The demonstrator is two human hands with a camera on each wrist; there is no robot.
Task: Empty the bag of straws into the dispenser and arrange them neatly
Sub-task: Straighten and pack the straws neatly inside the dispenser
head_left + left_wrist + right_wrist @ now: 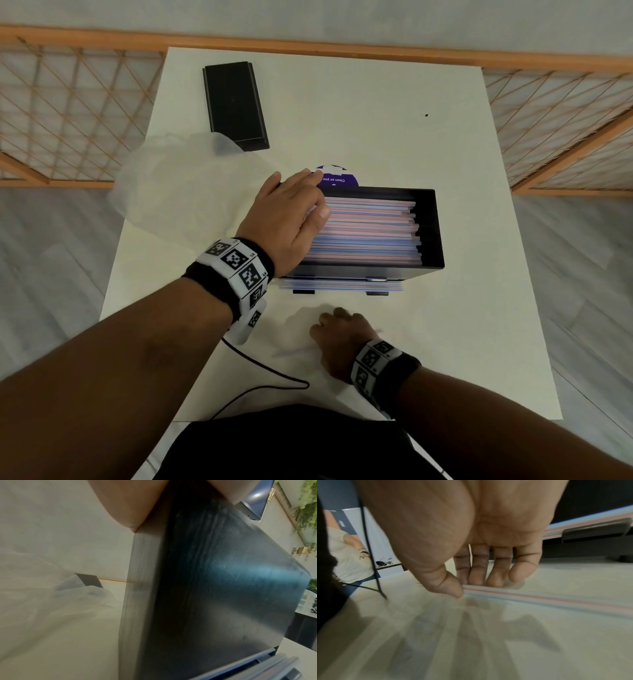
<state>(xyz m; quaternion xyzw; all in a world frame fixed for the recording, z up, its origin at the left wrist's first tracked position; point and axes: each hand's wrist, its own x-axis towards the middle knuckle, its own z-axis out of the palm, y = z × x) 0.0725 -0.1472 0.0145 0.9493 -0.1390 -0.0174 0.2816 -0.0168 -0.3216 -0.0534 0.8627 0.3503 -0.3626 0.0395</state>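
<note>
Close to me, my right hand (342, 337) is low on the white worktop (462, 342). Its thumb and bent fingers (477, 566) pinch a few loose straws (539, 599) that lie flat there. A black cable (274, 373) curls beside that wrist.

A bit farther, my left hand (291, 216) lies on the left end of the black dispenser (430, 226). Its fingers are fairly straight and rest on the pile of straws (370, 233) inside. The thumb sits on the far rim. More straws show in the slot at the front.

Left of that lies the clear bag (171, 178), flat. Farthest away is a black lid (234, 104).
</note>
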